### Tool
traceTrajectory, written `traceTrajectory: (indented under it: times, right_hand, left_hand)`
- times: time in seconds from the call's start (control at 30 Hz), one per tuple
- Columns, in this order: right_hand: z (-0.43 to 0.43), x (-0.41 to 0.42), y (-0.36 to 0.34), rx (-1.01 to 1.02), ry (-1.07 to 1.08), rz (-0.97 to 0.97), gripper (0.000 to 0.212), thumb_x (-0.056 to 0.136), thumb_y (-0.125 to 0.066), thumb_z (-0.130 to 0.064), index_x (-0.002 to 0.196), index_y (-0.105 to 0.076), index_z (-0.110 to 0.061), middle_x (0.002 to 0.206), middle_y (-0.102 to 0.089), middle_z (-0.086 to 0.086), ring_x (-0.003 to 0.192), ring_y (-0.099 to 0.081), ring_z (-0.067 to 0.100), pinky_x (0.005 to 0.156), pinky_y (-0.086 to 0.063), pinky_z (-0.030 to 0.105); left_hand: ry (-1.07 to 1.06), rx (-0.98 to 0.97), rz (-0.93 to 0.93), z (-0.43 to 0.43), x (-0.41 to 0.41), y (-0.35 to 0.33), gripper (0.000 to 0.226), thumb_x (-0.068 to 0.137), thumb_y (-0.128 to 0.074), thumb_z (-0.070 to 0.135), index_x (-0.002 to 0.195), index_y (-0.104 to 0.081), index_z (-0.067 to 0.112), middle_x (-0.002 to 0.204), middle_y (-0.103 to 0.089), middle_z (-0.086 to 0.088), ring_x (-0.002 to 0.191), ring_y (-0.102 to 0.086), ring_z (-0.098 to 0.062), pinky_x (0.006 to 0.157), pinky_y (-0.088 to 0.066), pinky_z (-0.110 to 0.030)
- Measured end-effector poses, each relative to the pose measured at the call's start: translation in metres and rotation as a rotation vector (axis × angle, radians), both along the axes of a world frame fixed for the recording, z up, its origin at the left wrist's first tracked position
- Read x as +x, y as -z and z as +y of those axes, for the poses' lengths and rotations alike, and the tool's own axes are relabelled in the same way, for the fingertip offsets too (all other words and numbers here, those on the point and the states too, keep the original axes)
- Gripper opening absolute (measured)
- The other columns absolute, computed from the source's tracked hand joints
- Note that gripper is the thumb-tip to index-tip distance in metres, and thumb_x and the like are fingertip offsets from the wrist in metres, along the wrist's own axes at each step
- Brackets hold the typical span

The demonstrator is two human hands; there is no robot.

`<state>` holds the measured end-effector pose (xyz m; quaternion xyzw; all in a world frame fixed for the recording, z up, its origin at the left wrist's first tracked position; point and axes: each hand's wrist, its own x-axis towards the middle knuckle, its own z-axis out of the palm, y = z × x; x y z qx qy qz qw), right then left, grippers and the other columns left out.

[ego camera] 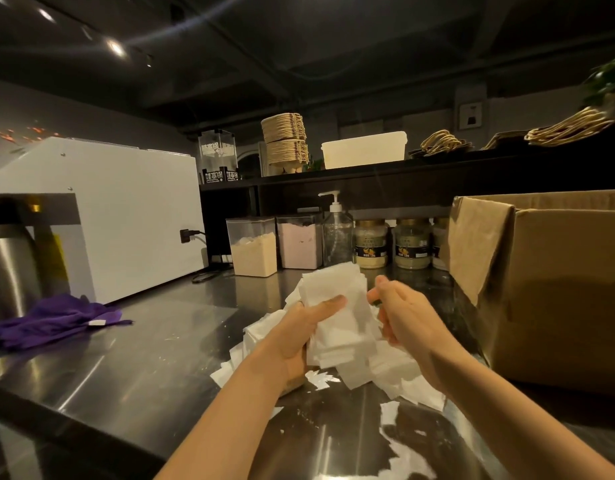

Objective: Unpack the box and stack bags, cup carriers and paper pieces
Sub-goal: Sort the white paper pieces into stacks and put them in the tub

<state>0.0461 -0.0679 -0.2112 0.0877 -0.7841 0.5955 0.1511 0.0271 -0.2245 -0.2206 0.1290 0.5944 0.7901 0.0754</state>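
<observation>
A thick bundle of white paper pieces (pixel 337 306) is held above the steel counter (pixel 143 351). My left hand (pixel 299 330) grips the bundle from the left, thumb across its front. My right hand (pixel 399 313) is at the bundle's right edge with curled fingers; what they hold is hidden. More loose white paper pieces (pixel 396 379) lie scattered on the counter below and toward me. An open brown cardboard box (pixel 548 289) stands at the right. On the dark upper shelf sit stacked cup carriers (pixel 285 138) and paper bags with twine handles (pixel 441 143).
A white machine (pixel 101 216) and a steel urn (pixel 8 265) stand at the left, with a purple cloth (pixel 53 320) before them. Clear canisters (pixel 254 245), a pump bottle (pixel 335 233) and jars (pixel 370 242) line the back. A white tub (pixel 363 148) is on the shelf.
</observation>
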Motion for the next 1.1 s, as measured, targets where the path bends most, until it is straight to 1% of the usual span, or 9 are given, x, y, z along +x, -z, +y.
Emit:
traceTrajectory:
  times: [0.13, 0.23, 0.3, 0.4, 0.5, 0.6, 0.9, 1.0, 1.1]
  right_hand:
    - [0.019, -0.012, 0.006, 0.293, 0.222, 0.06, 0.023, 0.1, -0.044, -0.027, 0.118, -0.054, -0.015, 0.101, -0.06, 0.001, 0.086, -0.056, 0.013, 0.071, -0.049, 0.027]
    - [0.02, -0.017, 0.021, 0.578, 0.2, -0.037, 0.037, 0.094, -0.049, -0.029, 0.131, -0.045, -0.024, 0.123, -0.054, 0.005, 0.111, -0.052, 0.023, 0.094, -0.047, 0.042]
    - [0.018, -0.013, 0.023, 0.687, 0.189, -0.057, 0.048, 0.091, -0.053, -0.036, 0.137, -0.04, -0.026, 0.132, -0.045, 0.004, 0.122, -0.041, 0.026, 0.102, -0.04, 0.041]
    - [0.019, -0.009, 0.02, 0.713, 0.19, -0.05, 0.055, 0.088, -0.058, -0.042, 0.137, -0.04, -0.026, 0.132, -0.043, 0.002, 0.123, -0.037, 0.025, 0.103, -0.037, 0.04]
    - [0.021, -0.012, 0.025, 0.7, 0.218, -0.024, 0.039, 0.092, -0.055, -0.038, 0.128, -0.047, -0.025, 0.124, -0.05, 0.0, 0.112, -0.048, 0.02, 0.098, -0.043, 0.039]
    - [0.023, -0.017, 0.029, 0.629, 0.254, 0.003, 0.02, 0.098, -0.048, -0.029, 0.115, -0.057, -0.024, 0.11, -0.06, -0.002, 0.094, -0.058, 0.014, 0.086, -0.054, 0.035]
    - [0.03, -0.025, 0.034, 0.658, 0.327, -0.089, 0.013, 0.095, -0.05, -0.019, 0.105, -0.059, -0.018, 0.102, -0.064, 0.003, 0.086, -0.062, 0.018, 0.079, -0.057, 0.036]
    - [0.032, -0.026, 0.031, 0.656, 0.353, -0.069, 0.013, 0.097, -0.048, -0.015, 0.098, -0.061, -0.016, 0.093, -0.064, 0.005, 0.083, -0.062, 0.02, 0.079, -0.057, 0.038]
    - [0.031, -0.027, 0.028, 0.548, 0.352, 0.06, 0.02, 0.098, -0.042, -0.015, 0.098, -0.062, -0.018, 0.092, -0.064, 0.004, 0.082, -0.061, 0.018, 0.079, -0.056, 0.041]
  left_hand:
    - [-0.089, 0.234, -0.131, -0.007, -0.006, -0.002, 0.043, 0.086, -0.068, 0.02, 0.126, -0.057, 0.011, 0.105, -0.073, -0.015, 0.086, -0.072, -0.031, 0.062, -0.06, -0.045]
    - [-0.2, 0.284, -0.16, -0.011, -0.012, 0.001, 0.044, 0.087, -0.069, 0.029, 0.127, -0.056, 0.019, 0.109, -0.072, -0.011, 0.097, -0.068, -0.031, 0.068, -0.057, -0.047]
    - [-0.226, 0.302, -0.153, -0.011, -0.013, 0.001, 0.042, 0.089, -0.066, 0.031, 0.128, -0.055, 0.021, 0.113, -0.069, -0.01, 0.101, -0.066, -0.031, 0.071, -0.055, -0.047]
    - [-0.203, 0.305, -0.143, -0.012, -0.014, 0.004, 0.04, 0.09, -0.063, 0.031, 0.128, -0.053, 0.025, 0.115, -0.066, -0.012, 0.103, -0.064, -0.031, 0.072, -0.054, -0.047]
    - [-0.181, 0.286, -0.139, -0.012, -0.016, 0.006, 0.036, 0.091, -0.061, 0.03, 0.125, -0.052, 0.025, 0.112, -0.065, -0.011, 0.101, -0.062, -0.031, 0.076, -0.052, -0.049]
    - [-0.177, 0.263, -0.143, -0.012, -0.018, 0.007, 0.033, 0.091, -0.06, 0.031, 0.123, -0.052, 0.027, 0.11, -0.064, -0.011, 0.102, -0.061, -0.031, 0.08, -0.051, -0.05]
    - [-0.171, 0.221, -0.142, -0.013, -0.023, 0.011, 0.04, 0.09, -0.062, 0.035, 0.127, -0.05, 0.029, 0.116, -0.064, -0.012, 0.112, -0.059, -0.034, 0.096, -0.046, -0.06]
    - [-0.168, 0.226, -0.152, -0.012, -0.021, 0.009, 0.04, 0.09, -0.062, 0.033, 0.127, -0.05, 0.028, 0.115, -0.064, -0.012, 0.108, -0.06, -0.034, 0.089, -0.051, -0.056]
    - [-0.159, 0.234, -0.164, -0.011, -0.018, 0.006, 0.04, 0.09, -0.062, 0.031, 0.128, -0.051, 0.026, 0.113, -0.065, -0.012, 0.106, -0.061, -0.033, 0.079, -0.053, -0.051]
